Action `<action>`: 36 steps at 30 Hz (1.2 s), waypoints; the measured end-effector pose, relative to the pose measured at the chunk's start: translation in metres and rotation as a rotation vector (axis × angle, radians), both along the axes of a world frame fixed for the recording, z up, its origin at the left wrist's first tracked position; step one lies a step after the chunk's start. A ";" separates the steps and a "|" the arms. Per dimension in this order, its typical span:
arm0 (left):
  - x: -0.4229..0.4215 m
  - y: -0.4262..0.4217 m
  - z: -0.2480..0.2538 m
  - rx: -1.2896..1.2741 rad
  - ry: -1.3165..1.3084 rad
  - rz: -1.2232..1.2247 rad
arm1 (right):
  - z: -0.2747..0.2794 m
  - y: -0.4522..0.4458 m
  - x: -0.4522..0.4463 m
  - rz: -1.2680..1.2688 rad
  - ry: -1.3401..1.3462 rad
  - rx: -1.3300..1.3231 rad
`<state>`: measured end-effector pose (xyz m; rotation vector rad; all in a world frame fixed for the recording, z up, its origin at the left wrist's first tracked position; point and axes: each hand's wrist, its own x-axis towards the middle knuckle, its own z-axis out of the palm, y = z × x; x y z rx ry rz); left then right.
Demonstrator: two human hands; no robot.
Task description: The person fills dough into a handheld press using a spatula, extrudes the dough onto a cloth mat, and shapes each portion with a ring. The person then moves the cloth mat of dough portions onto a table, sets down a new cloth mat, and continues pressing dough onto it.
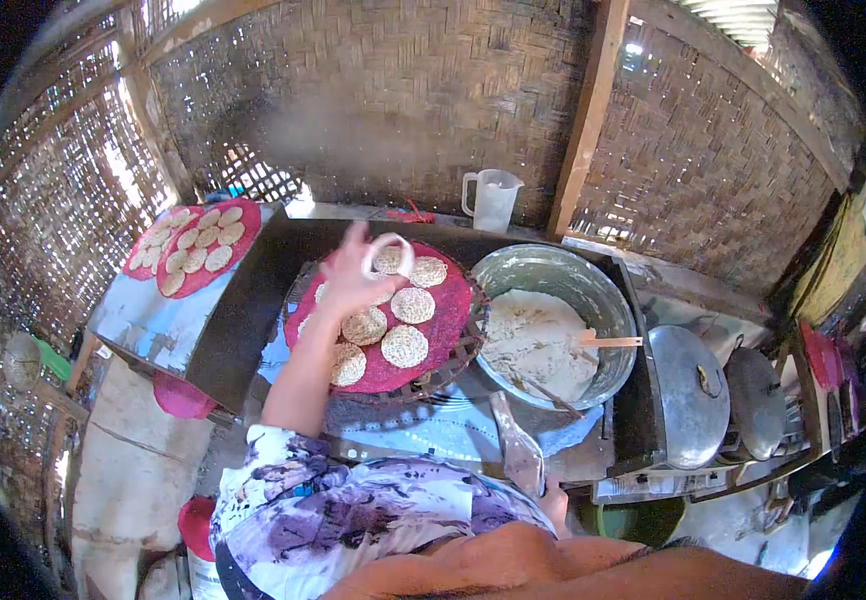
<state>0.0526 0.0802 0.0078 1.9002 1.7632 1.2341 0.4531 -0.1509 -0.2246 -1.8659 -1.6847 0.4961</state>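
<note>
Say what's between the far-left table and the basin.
In the head view: a dark panel, then the red mat bearing pale discs. The left hand is over the mat, with a white ring.

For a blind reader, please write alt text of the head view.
The left hand holds a white ring over pale discs on a red round mat, beside a basin of whitish mixture. The right hand, partly hidden, is by a flat paddle.
</note>
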 end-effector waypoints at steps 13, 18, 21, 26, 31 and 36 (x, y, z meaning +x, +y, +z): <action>-0.210 -0.136 -0.228 -0.417 -0.306 0.810 | 0.006 0.094 -0.070 0.368 -0.381 -0.128; -0.142 -0.129 -0.247 -0.422 -0.005 0.663 | 0.021 0.101 -0.071 0.415 -0.453 -0.057; -0.147 -0.115 -0.230 -0.293 -0.019 0.770 | 0.023 0.117 -0.064 0.478 -0.363 0.422; -0.138 -0.085 -0.140 0.194 -0.113 0.805 | 0.133 0.158 -0.099 0.500 -0.030 0.491; -0.131 -0.043 -0.100 -0.185 0.132 0.574 | 0.150 0.259 -0.131 0.398 0.073 0.443; -0.129 -0.020 -0.093 -0.536 0.357 0.556 | 0.146 0.306 -0.153 0.365 -0.068 0.145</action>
